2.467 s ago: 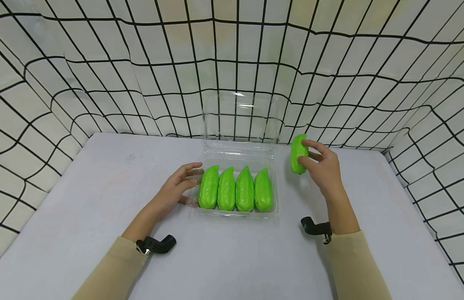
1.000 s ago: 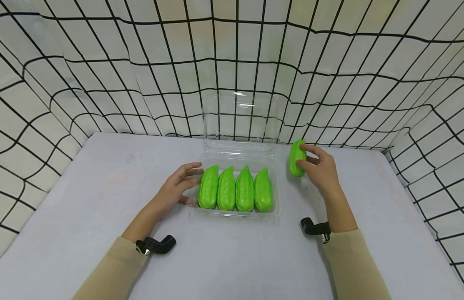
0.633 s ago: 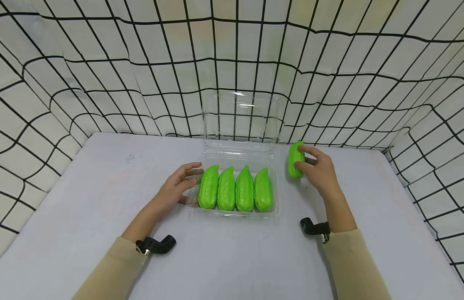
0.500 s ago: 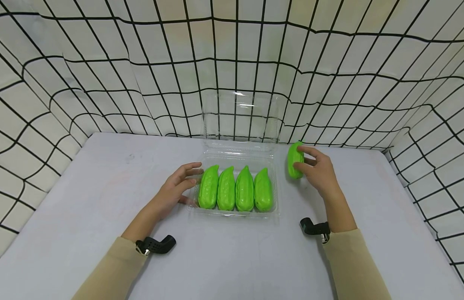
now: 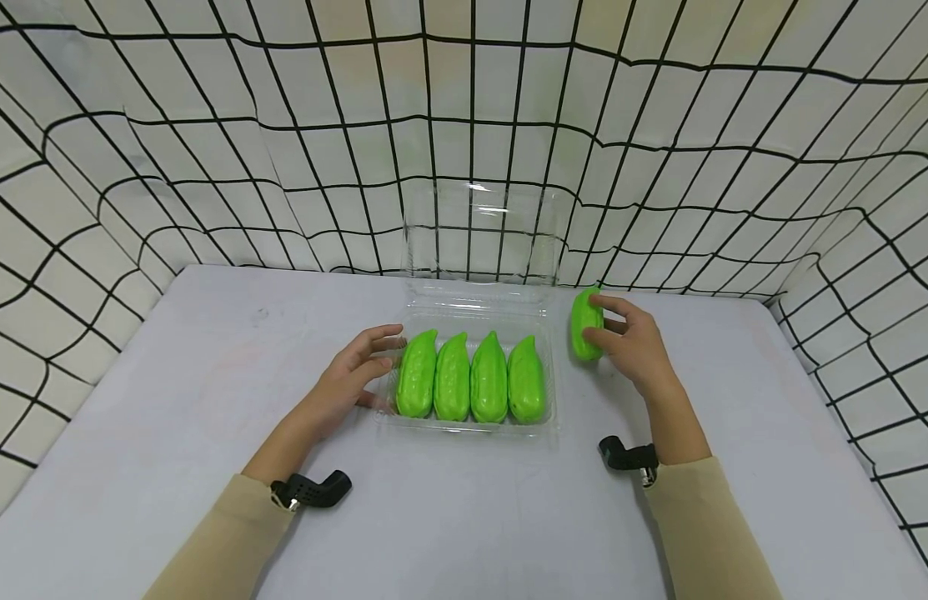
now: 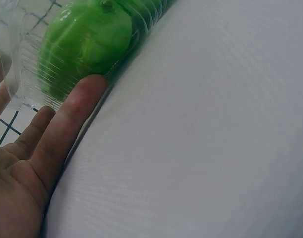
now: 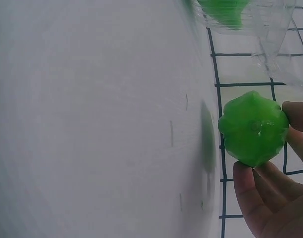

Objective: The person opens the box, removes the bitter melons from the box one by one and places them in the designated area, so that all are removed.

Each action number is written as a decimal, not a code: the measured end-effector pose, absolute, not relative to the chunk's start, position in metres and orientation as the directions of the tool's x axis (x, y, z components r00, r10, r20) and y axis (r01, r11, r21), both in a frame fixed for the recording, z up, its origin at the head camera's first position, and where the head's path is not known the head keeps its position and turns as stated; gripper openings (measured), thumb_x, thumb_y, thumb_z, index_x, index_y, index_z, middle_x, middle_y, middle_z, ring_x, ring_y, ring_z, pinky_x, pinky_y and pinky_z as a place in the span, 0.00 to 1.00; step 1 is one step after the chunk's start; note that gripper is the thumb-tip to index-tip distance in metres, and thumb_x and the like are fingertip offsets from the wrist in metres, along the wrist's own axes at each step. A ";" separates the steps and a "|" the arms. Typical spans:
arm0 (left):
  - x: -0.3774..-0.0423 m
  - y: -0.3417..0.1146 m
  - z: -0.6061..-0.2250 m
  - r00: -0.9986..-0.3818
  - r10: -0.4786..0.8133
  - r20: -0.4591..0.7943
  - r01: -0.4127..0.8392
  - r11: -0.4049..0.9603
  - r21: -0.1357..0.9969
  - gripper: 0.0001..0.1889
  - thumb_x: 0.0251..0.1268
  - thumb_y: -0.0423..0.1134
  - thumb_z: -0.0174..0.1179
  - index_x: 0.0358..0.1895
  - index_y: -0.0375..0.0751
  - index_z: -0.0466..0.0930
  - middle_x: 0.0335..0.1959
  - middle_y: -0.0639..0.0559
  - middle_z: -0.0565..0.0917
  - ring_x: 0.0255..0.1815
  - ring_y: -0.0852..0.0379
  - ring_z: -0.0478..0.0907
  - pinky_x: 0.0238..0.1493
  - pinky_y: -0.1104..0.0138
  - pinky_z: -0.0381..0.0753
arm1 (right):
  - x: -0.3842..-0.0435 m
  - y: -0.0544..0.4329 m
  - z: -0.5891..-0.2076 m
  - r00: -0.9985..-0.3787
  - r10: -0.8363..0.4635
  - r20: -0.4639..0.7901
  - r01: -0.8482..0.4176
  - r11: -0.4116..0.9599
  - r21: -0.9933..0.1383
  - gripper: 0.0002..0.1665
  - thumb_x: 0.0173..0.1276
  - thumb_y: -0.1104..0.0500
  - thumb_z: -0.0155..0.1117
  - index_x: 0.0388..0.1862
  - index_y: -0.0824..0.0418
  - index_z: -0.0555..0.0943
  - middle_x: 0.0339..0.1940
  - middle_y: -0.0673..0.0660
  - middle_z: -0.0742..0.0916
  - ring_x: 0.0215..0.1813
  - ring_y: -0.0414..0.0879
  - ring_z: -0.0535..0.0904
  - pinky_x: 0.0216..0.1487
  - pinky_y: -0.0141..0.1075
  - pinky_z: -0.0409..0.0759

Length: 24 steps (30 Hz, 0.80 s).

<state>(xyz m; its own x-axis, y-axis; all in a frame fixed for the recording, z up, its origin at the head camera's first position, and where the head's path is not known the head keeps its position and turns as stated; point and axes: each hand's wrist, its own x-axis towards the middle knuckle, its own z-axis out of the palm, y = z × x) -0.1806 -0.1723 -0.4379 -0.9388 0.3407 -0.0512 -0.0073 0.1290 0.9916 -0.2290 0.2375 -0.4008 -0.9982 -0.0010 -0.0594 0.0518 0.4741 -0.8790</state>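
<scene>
A clear plastic clamshell box lies with its lid raised at the back. Several glossy green bitter melons sit in it side by side, pointed tips away from me. My left hand rests against the box's left side, fingers fairly straight along the wall; in the left wrist view a fingertip touches the clear plastic low down. To the right of the box, my right hand pinches another bitter melon between thumb and fingers. The right wrist view shows that held melon end-on, above its shadow on the table.
The white table extends around the box. A black wire grid over white panels stands at the back and both sides, with the raised lid close before it. Small black wrist cameras jut inward from both wrists.
My right hand has moved slightly left and toward me with the bitter melon, bringing it nearer the box and lower. The left hand and the melons in the box stay as they were.
</scene>
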 end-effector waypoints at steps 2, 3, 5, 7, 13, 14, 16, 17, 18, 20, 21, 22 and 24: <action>-0.180 -0.172 -0.438 -0.939 0.340 -0.052 -0.008 0.130 0.991 0.25 0.79 0.41 0.46 0.76 0.53 0.59 0.74 0.44 0.65 0.73 0.37 0.64 0.36 0.50 0.88 | -0.229 0.237 -0.401 -0.998 -0.002 -0.060 0.052 0.478 -0.877 0.34 0.68 0.59 0.67 0.72 0.53 0.72 0.76 0.61 0.69 0.72 0.59 0.70 0.60 0.53 0.80; -0.180 -0.172 -0.437 -0.939 0.339 -0.053 -0.009 0.131 0.991 0.25 0.79 0.41 0.46 0.76 0.53 0.59 0.74 0.45 0.65 0.73 0.37 0.64 0.36 0.50 0.88 | -0.229 0.237 -0.402 -0.998 -0.001 -0.062 0.053 0.479 -0.876 0.34 0.67 0.59 0.67 0.72 0.53 0.72 0.76 0.62 0.69 0.72 0.59 0.70 0.60 0.53 0.80; -0.180 -0.172 -0.438 -0.939 0.339 -0.053 -0.007 0.133 0.991 0.25 0.79 0.41 0.46 0.76 0.53 0.59 0.74 0.44 0.65 0.73 0.37 0.64 0.36 0.50 0.88 | -0.229 0.237 -0.402 -0.998 0.000 -0.066 0.058 0.484 -0.873 0.34 0.67 0.58 0.67 0.72 0.53 0.72 0.76 0.63 0.69 0.73 0.60 0.70 0.60 0.54 0.80; -0.180 -0.173 -0.437 -0.940 0.338 -0.053 -0.006 0.138 0.990 0.25 0.79 0.41 0.46 0.76 0.53 0.59 0.74 0.45 0.65 0.73 0.37 0.64 0.36 0.51 0.88 | -0.229 0.237 -0.402 -0.997 0.001 -0.071 0.063 0.488 -0.871 0.34 0.67 0.58 0.67 0.72 0.53 0.72 0.76 0.63 0.68 0.73 0.60 0.69 0.61 0.55 0.79; -0.180 -0.172 -0.437 -0.940 0.338 -0.054 -0.007 0.138 0.990 0.25 0.79 0.41 0.46 0.76 0.53 0.59 0.74 0.45 0.65 0.73 0.37 0.63 0.37 0.51 0.88 | -0.230 0.236 -0.404 -0.998 -0.007 -0.067 0.054 0.498 -0.865 0.33 0.67 0.58 0.67 0.72 0.53 0.72 0.76 0.63 0.68 0.73 0.61 0.69 0.61 0.56 0.79; -0.180 -0.172 -0.437 -0.940 0.338 -0.053 -0.007 0.138 0.990 0.25 0.79 0.41 0.46 0.76 0.53 0.59 0.74 0.45 0.65 0.73 0.37 0.64 0.37 0.51 0.88 | -0.230 0.236 -0.404 -0.998 -0.009 -0.065 0.052 0.501 -0.864 0.33 0.67 0.58 0.67 0.72 0.53 0.72 0.76 0.63 0.68 0.73 0.61 0.69 0.61 0.56 0.79; -0.180 -0.172 -0.438 -0.939 0.339 -0.051 -0.004 0.138 0.990 0.25 0.79 0.41 0.46 0.76 0.53 0.59 0.74 0.44 0.65 0.73 0.37 0.63 0.37 0.51 0.88 | -0.230 0.236 -0.404 -0.998 -0.012 -0.064 0.049 0.508 -0.860 0.33 0.68 0.58 0.67 0.72 0.52 0.72 0.76 0.62 0.68 0.73 0.61 0.69 0.60 0.56 0.80; -0.180 -0.172 -0.438 -0.939 0.339 -0.050 -0.004 0.137 0.991 0.25 0.79 0.42 0.46 0.76 0.53 0.59 0.74 0.44 0.65 0.73 0.37 0.63 0.36 0.51 0.88 | -0.230 0.236 -0.405 -0.998 -0.013 -0.065 0.049 0.511 -0.858 0.33 0.68 0.58 0.67 0.72 0.52 0.72 0.77 0.61 0.68 0.73 0.61 0.69 0.60 0.56 0.80; -0.180 -0.172 -0.438 -0.939 0.340 -0.049 -0.002 0.137 0.991 0.26 0.79 0.42 0.46 0.76 0.53 0.59 0.74 0.44 0.65 0.73 0.37 0.63 0.36 0.51 0.88 | -0.230 0.236 -0.405 -0.998 -0.013 -0.066 0.050 0.513 -0.857 0.33 0.68 0.58 0.67 0.72 0.52 0.72 0.77 0.61 0.67 0.73 0.61 0.69 0.60 0.56 0.80; -0.180 -0.172 -0.438 -0.939 0.340 -0.048 -0.001 0.136 0.991 0.26 0.79 0.42 0.46 0.76 0.52 0.59 0.74 0.44 0.65 0.73 0.37 0.63 0.36 0.51 0.88 | -0.230 0.236 -0.405 -0.997 -0.014 -0.071 0.053 0.516 -0.855 0.33 0.68 0.57 0.67 0.72 0.52 0.72 0.77 0.61 0.66 0.73 0.62 0.69 0.60 0.57 0.80; -0.180 -0.172 -0.438 -0.939 0.341 -0.047 -0.001 0.135 0.991 0.26 0.79 0.42 0.46 0.76 0.52 0.59 0.74 0.44 0.64 0.73 0.36 0.63 0.36 0.51 0.88 | -0.230 0.236 -0.405 -0.997 -0.016 -0.074 0.055 0.518 -0.854 0.33 0.68 0.57 0.66 0.72 0.52 0.72 0.78 0.61 0.66 0.73 0.62 0.68 0.60 0.57 0.80; -0.180 -0.172 -0.438 -0.939 0.341 -0.047 -0.001 0.134 0.991 0.26 0.79 0.42 0.46 0.76 0.52 0.59 0.74 0.44 0.65 0.73 0.37 0.63 0.36 0.51 0.88 | -0.230 0.236 -0.405 -0.997 -0.017 -0.076 0.056 0.518 -0.854 0.33 0.68 0.57 0.66 0.72 0.52 0.72 0.78 0.62 0.65 0.73 0.62 0.68 0.60 0.57 0.79; -0.180 -0.172 -0.439 -0.939 0.342 -0.045 0.001 0.131 0.991 0.26 0.79 0.41 0.46 0.76 0.52 0.59 0.74 0.44 0.64 0.73 0.36 0.63 0.36 0.51 0.88 | -0.230 0.236 -0.406 -0.997 -0.018 -0.077 0.056 0.519 -0.853 0.33 0.69 0.58 0.66 0.72 0.52 0.72 0.78 0.63 0.65 0.73 0.63 0.68 0.60 0.58 0.79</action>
